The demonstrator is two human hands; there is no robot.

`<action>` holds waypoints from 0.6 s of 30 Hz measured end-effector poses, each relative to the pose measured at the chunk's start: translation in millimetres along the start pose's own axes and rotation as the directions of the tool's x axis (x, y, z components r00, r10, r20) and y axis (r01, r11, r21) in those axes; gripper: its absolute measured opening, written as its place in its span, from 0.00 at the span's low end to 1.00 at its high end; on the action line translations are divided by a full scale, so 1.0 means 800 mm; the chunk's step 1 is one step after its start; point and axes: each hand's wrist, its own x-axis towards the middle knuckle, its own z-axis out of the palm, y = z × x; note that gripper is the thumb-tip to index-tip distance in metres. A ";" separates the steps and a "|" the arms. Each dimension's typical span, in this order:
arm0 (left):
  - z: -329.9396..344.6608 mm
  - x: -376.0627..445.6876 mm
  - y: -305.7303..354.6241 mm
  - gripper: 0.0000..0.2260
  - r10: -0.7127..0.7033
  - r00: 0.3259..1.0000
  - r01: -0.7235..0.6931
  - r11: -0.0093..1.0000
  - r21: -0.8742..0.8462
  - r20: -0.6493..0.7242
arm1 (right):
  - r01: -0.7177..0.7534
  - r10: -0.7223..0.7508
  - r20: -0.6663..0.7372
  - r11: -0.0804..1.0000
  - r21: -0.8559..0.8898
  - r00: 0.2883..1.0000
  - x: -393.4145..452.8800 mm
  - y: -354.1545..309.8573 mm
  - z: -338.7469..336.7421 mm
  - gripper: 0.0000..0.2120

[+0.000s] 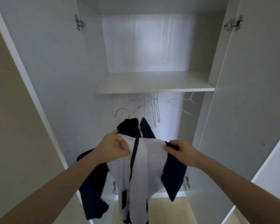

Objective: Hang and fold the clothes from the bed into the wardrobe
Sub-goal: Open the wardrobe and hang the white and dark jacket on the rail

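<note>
Below the wardrobe shelf (153,89), left hand (113,147) and right hand (182,151) pinch the jacket (145,159) shoulders, apparently to seat it on its orange hanger (122,112).

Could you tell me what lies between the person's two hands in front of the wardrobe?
In the head view, the jacket's white chest panel with its dark zipper spans between the left hand and right hand; both grip it.

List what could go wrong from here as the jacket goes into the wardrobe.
1. The jacket is held only at its shoulders by the left hand and right hand; it may slide off the orange hanger.
2. The dangling sleeve could catch the wardrobe door.
3. Wire hangers under the shelf may tangle with the hook.
</note>
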 end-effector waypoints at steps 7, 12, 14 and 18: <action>0.001 0.016 -0.017 0.11 0.012 0.984 -0.030 0.995 0.097 0.179 | -0.020 0.016 0.019 0.975 0.223 1.000 -0.010 0.003 -0.001 0.23; -0.006 0.040 -0.023 0.07 0.029 0.981 -0.065 0.980 0.186 0.190 | -0.131 0.153 -0.049 0.942 0.309 0.987 -0.032 0.036 -0.008 0.21; -0.009 0.053 -0.025 0.07 0.048 0.986 -0.078 0.978 0.191 0.160 | -0.193 0.231 -0.076 0.922 0.336 0.970 -0.044 0.057 -0.010 0.20; -0.007 0.090 -0.023 0.09 0.085 0.988 -0.111 0.972 0.208 0.132 | -0.283 0.375 -0.187 0.878 0.387 0.908 -0.061 0.098 -0.013 0.19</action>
